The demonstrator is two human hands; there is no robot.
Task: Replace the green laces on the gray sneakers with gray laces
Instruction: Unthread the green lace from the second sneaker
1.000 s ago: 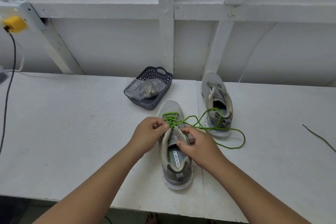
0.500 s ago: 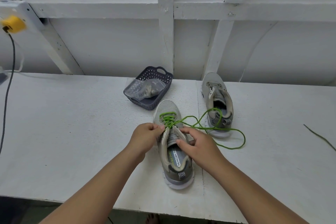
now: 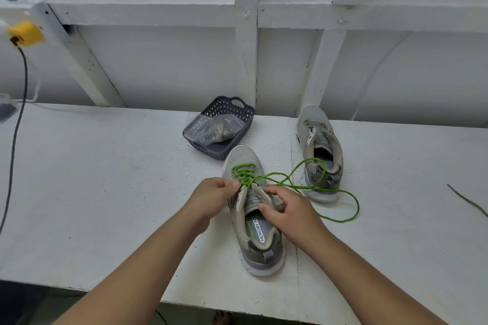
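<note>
On white table (image 3: 105, 192), near sneaker (image 3: 254, 219) half-unlaced: left hand (image 3: 211, 200) pinches green lace (image 3: 290, 185) at eyelets, right hand (image 3: 293, 214) curled gripping the collar; best pull each crossing loose singly, shoe kept steady.

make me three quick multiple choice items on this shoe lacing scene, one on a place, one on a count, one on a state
1. Where is the basket?
A. behind the near sneaker
B. on the floor
C. inside the far sneaker

2. How many sneakers are on the table?
A. one
B. two
C. four

3. The green lace is:
A. fully removed
B. tied in a bow
C. partly threaded, loose ends trailing

Answers: 1 A, it sits just past the toe. 2 B, one under the hands, one further right. 3 C, it crosses the front eyelets while the left hand pinches it.
</note>
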